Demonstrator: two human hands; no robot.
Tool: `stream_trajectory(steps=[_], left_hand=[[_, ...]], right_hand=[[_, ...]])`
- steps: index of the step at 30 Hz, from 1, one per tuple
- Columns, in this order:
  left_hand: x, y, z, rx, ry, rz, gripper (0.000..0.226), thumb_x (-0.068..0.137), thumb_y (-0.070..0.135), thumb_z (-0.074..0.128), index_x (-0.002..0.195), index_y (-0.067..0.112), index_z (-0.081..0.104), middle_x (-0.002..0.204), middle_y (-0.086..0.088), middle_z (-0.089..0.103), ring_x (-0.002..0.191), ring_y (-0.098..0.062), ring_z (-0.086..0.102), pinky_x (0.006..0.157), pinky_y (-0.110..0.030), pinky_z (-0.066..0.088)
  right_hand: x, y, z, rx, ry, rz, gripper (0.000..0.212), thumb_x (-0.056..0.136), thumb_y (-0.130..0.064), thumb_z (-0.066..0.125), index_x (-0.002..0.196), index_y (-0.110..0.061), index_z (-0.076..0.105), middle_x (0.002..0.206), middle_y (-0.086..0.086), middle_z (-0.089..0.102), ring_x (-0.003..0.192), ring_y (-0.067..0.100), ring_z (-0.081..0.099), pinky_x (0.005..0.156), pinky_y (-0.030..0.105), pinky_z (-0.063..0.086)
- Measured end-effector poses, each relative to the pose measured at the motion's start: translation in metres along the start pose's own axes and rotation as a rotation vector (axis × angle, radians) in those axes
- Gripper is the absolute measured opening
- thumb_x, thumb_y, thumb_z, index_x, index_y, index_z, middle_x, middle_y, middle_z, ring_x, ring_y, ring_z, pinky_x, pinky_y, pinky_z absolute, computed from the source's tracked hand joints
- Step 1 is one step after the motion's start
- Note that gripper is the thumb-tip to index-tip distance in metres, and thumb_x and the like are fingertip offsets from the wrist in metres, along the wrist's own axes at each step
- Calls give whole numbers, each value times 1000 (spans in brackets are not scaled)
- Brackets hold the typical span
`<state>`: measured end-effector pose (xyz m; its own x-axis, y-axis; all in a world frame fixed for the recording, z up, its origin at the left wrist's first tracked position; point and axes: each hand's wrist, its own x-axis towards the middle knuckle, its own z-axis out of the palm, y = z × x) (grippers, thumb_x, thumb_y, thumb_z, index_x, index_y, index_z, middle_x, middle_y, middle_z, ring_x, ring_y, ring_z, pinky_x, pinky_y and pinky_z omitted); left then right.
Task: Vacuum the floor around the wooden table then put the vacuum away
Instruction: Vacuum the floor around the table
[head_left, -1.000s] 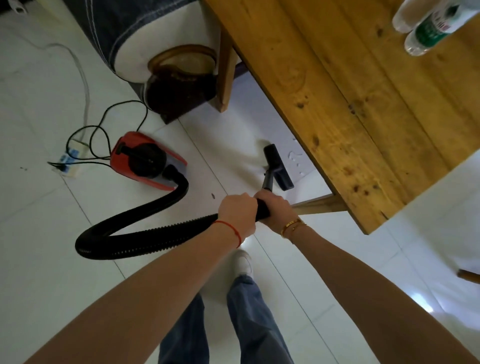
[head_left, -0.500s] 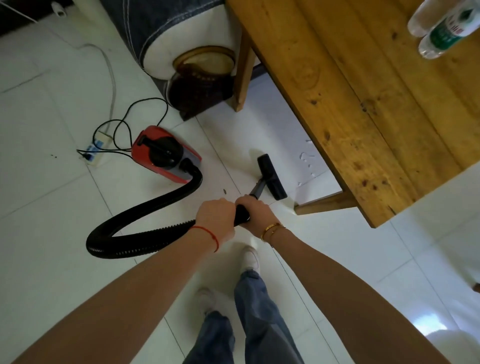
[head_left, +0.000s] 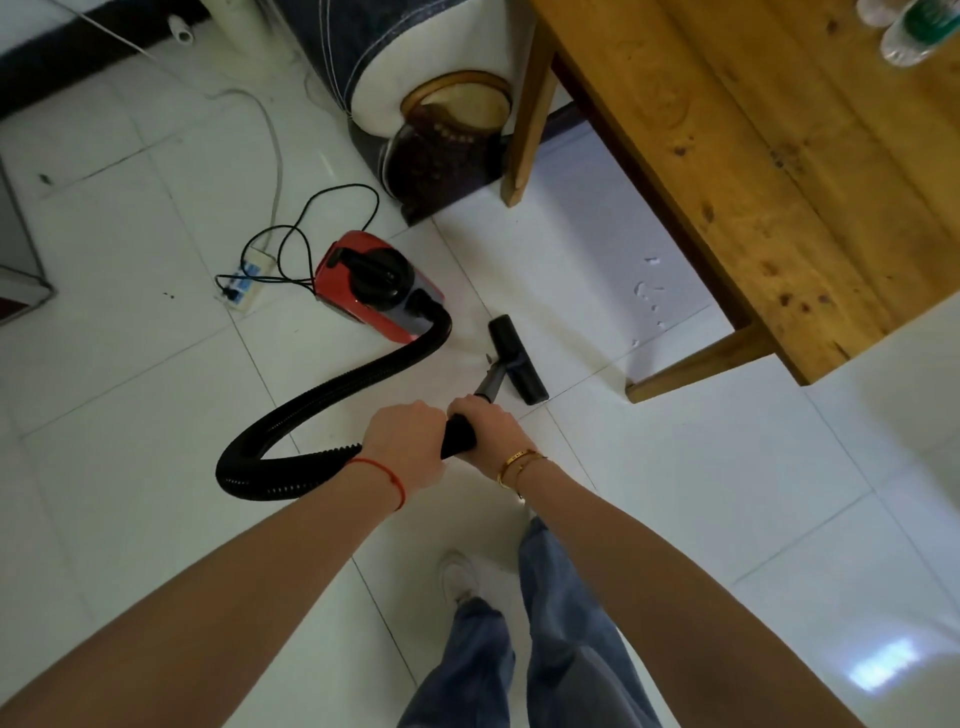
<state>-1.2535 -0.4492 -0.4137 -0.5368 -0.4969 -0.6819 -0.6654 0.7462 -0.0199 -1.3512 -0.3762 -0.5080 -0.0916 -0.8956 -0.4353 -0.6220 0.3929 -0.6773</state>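
I hold the wand handle (head_left: 458, 435) with left grip (head_left: 402, 449) and right grip (head_left: 488, 434) clenched around it, steering the nozzle (head_left: 518, 359) on the floor (head_left: 675, 493), at 9 o'clock from the counter (head_left: 779, 156) leg.

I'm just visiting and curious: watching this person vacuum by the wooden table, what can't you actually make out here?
All in the head view:
- Handle: mostly hidden under the left hand and right hand.
- Bottles: cut off by the top edge; label too small to read.
- Table: cut off by the top and right edges, so its far legs are unseen.
- White specks: too small to identify.
- Power strip: switch state too small to tell.
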Motion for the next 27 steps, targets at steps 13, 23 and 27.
stream_trajectory(steps=[13,23,27], left_hand=[[38,73,-16,-59,53,38,15,87,19,57,102,15,57,93,-2,60,80,-17,62,67,-24,45],[99,143,-55,-100,50,62,18,87,17,57,106,15,57,98,-2,60,85,-17,63,67,-25,42],[116,165,-66,-113,43,68,17,88,18,57,105,16,57,96,-1,59,83,-17,63,68,-25,43]], right_hand=[[-11,72,-53,-76,18,27,22,80,-13,66,100,-13,57,101,4,60,85,24,60,79,31,49],[-3,143,-123,-142,6,79,19,80,-11,65,97,-12,56,100,5,58,85,24,60,81,37,52],[-3,164,-144,-150,3,85,18,81,-13,66,96,-14,55,99,3,58,84,22,60,82,36,52]])
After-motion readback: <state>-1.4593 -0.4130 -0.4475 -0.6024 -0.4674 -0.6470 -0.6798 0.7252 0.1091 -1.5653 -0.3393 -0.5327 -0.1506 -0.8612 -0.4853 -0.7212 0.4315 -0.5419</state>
